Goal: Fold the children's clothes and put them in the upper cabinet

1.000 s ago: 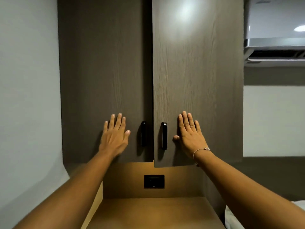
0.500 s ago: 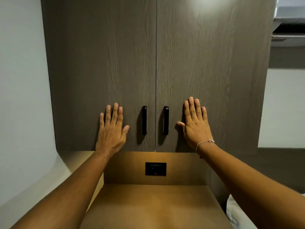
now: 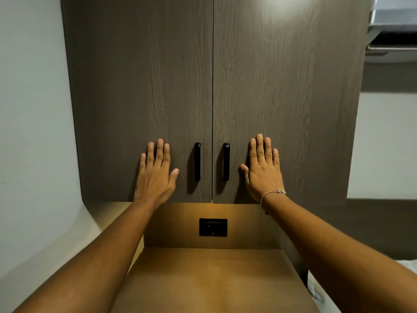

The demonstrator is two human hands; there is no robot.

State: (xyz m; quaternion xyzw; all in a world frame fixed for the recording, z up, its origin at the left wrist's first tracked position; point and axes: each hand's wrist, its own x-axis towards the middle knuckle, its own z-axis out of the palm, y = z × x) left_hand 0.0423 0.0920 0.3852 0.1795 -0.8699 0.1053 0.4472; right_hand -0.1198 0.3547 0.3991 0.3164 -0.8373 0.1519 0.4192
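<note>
The upper cabinet (image 3: 212, 64) has two dark wood-grain doors, both closed, meeting at a thin centre seam. My left hand (image 3: 155, 175) lies flat on the left door, just left of its black handle (image 3: 197, 161). My right hand (image 3: 262, 170), with a thin bracelet at the wrist, lies flat on the right door beside the other black handle (image 3: 226, 161). Both hands hold nothing and their fingers are extended. No clothes are in view; the cabinet's inside is hidden.
Below the cabinet is a lit wooden countertop (image 3: 212, 279) with a black wall socket (image 3: 213, 227) in its back panel. A pale wall (image 3: 29, 132) stands at the left. An air conditioner (image 3: 392, 30) hangs at the upper right, and white bedding (image 3: 325, 290) shows at the lower right.
A second ago both doors stood slightly ajar. Both hands pressed them in, and the doors now sit flush and closed. The view has shifted slightly right and closer.
</note>
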